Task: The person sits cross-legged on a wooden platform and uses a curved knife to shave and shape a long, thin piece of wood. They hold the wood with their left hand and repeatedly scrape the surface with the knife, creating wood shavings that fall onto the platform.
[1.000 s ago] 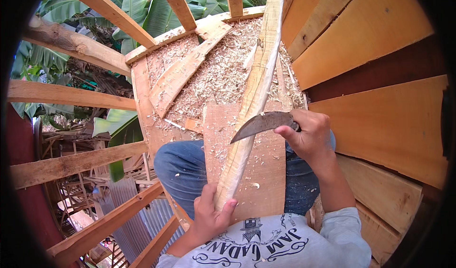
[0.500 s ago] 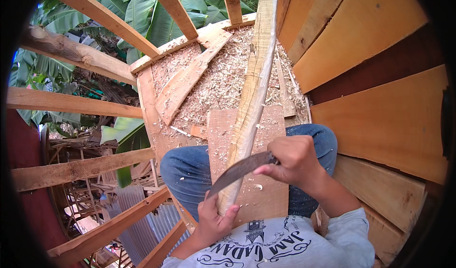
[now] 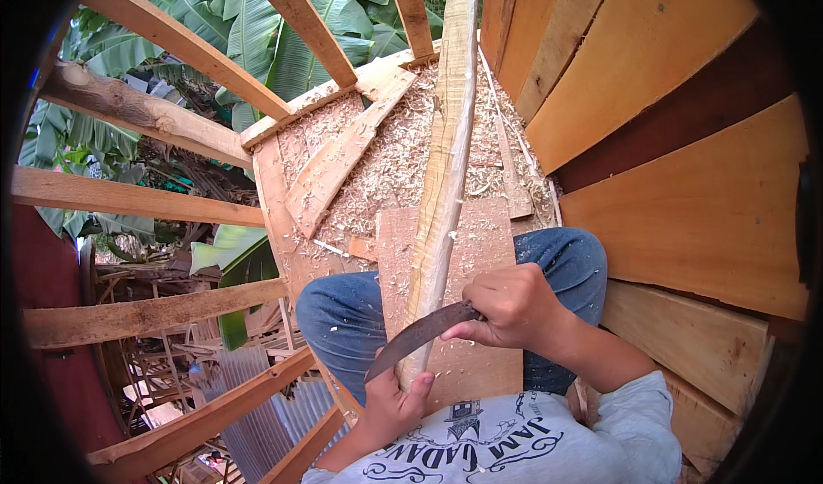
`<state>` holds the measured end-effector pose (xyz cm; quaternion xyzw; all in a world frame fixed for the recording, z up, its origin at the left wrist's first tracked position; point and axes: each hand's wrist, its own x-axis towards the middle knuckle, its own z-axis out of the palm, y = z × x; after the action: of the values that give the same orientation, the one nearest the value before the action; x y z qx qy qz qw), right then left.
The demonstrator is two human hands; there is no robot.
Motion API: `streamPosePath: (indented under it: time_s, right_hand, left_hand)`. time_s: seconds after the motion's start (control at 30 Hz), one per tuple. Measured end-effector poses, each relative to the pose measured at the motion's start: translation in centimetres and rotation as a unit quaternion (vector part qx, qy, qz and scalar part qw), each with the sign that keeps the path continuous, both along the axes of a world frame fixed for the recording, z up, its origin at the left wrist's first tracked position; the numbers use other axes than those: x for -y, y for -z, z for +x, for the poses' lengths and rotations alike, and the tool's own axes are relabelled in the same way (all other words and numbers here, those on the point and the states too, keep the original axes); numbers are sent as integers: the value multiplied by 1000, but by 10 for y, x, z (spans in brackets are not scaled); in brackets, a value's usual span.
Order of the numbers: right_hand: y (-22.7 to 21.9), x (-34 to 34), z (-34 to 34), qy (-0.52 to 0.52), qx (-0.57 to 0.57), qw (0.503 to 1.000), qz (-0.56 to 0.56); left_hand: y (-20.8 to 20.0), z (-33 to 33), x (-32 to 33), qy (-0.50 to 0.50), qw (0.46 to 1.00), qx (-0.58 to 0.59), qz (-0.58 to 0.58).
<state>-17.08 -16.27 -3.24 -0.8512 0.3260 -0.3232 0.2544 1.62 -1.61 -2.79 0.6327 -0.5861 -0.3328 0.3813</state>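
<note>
A long pale strip of wood (image 3: pixel 444 145) runs away from me, its near end low in front of my shirt. My left hand (image 3: pixel 394 405) is closed round that near end, thumb on the right side. In my right hand (image 3: pixel 512 306) is a knife with a broad, dark, curved blade (image 3: pixel 420 336); the fist wraps its handle, which is mostly hidden. The blade lies across the strip just above my left hand, its tip pointing left. Under the strip, a flat board (image 3: pixel 480 355) rests between my knees, dotted with small shavings.
Curled wood shavings (image 3: pixel 394 154) cover the floor ahead, with a loose plank (image 3: pixel 350 154) among them. Wooden rails (image 3: pixel 154 199) with gaps stand at the left, banana leaves (image 3: pixel 291 30) beyond. A plank wall (image 3: pixel 686 210) closes the right side. My jeans-clad knees (image 3: pixel 561 257) flank the board.
The knife has slid down the strip toward my left hand, my right hand moving lower and slightly left. The strip's far end has shifted left in view.
</note>
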Motion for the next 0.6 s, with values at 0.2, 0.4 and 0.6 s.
streamPosePath:
  time_s: [0.2,0.4,0.6]
  right_hand:
    - [19,11,-4,100,43,993,50]
    - [14,32,-17,115,21,991,64]
    - [-6,27,-9,78,-12,996,45]
  left_hand:
    - [-10,-3,-3,-12,998,-14,67]
    - [-19,-6,2,-10,994,-32,102]
    - [-13,1,-4,-12,996,-23,91]
